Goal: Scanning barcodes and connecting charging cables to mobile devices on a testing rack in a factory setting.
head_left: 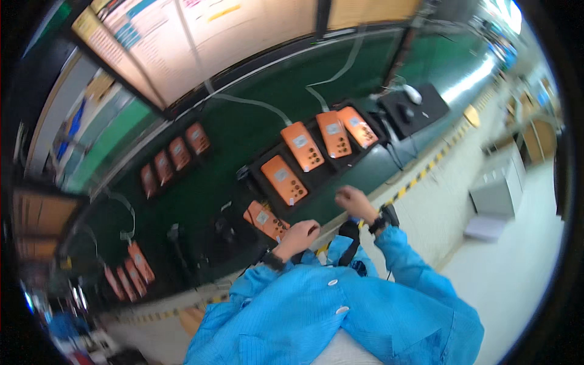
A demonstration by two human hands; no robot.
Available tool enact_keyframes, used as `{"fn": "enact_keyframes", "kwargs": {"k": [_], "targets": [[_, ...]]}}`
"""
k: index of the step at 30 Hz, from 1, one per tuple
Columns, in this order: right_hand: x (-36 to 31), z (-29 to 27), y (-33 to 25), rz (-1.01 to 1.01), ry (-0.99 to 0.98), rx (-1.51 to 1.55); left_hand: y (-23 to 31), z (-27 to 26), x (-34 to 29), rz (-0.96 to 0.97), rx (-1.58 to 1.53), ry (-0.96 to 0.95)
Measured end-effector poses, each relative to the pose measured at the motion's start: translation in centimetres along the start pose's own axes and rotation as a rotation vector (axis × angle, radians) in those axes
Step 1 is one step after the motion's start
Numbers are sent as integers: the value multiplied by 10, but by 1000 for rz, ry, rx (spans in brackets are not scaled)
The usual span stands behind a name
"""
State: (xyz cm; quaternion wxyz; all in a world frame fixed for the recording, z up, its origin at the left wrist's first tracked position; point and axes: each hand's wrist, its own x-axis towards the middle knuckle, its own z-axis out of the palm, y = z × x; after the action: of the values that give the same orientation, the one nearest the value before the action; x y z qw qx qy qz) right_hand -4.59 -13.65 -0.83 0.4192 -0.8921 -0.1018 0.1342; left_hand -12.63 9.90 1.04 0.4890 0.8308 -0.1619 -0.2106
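My left hand (pixel 298 236) is curled around the near end of an orange handheld device (pixel 263 218) with a small screen and dark buttons, which lies on the green bench (pixel 231 134). My right hand (pixel 354 202) hovers a little to the right, over the bench's front edge, with its fingers closed and nothing visible in it. Both wrists wear dark straps, and blue sleeves run up from the lower edge. Just beyond my hands, a black tray (pixel 263 159) holds several more orange devices (pixel 302 146) side by side.
More orange devices lie in rows at the back left (pixel 173 153) and near left (pixel 131 267). A white mouse (pixel 412 93) sits on a black pad at the right. Screens (pixel 182 36) hang above. Yellow-black tape (pixel 420 176) marks the bench edge; a grey cabinet (pixel 496 188) stands on the floor.
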Motion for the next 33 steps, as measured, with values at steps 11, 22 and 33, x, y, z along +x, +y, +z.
{"fn": "enact_keyframes", "kwargs": {"k": [11, 22, 33], "targets": [[297, 39, -43, -239, -184, -184, -14, 138, 30, -542, -1204, 1012], [241, 8, -52, -458, -382, 144, -33, 103, 88, -230, -1497, 1051], [242, 28, -73, -368, -97, -216, -44, 70, 96, -591, -1033, 549]]}}
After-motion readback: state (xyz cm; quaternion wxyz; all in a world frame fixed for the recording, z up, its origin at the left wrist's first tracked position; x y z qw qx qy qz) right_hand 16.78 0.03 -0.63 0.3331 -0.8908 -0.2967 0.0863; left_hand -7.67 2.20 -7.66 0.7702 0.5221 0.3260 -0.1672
